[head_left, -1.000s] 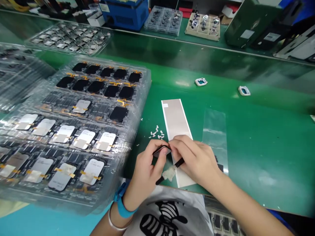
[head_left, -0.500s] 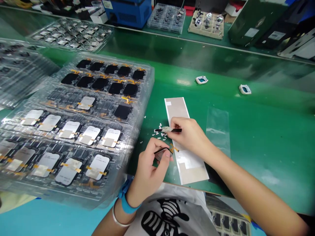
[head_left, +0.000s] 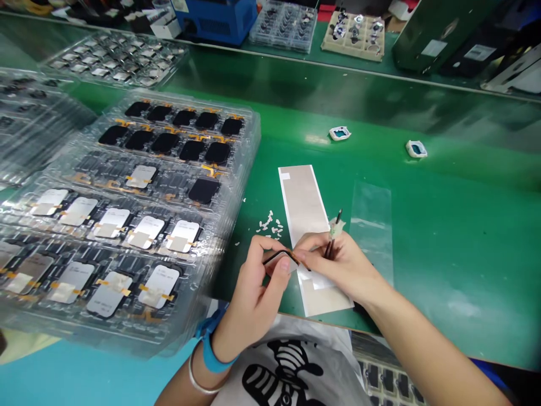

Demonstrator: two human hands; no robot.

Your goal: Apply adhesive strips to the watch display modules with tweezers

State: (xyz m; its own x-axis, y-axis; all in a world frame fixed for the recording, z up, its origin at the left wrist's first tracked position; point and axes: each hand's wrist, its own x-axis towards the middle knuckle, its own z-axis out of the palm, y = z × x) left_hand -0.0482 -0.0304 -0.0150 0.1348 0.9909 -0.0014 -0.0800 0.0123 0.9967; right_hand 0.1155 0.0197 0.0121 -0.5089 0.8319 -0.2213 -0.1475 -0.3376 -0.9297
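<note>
My left hand (head_left: 258,282) grips a small display module (head_left: 282,260) by its edges, its pale back partly covered by my thumb. An orange flex cable (head_left: 297,259) sticks out at the module's right side. Thumb and forefinger of my right hand (head_left: 338,265) close on that cable end. Tucked in the same hand are black tweezers (head_left: 337,221) with a whitish wrap round the middle, pointing up and away. Under my right hand lies a long adhesive sheet (head_left: 302,197) with a white border. Small white scraps (head_left: 270,224) are scattered left of the sheet.
Stacked clear trays (head_left: 236,186) of display modules fill the left side. A clear plastic bag (head_left: 372,225) lies right of the sheet. Two small white frames (head_left: 340,133) sit farther back. Along the rear shelf stand a blue machine (head_left: 213,22) and a beige parts tray (head_left: 354,35).
My right hand has come down to the module and now pinches its flex cable. The tweezers have swung from lying level to pointing upward. My left hand still holds the module.
</note>
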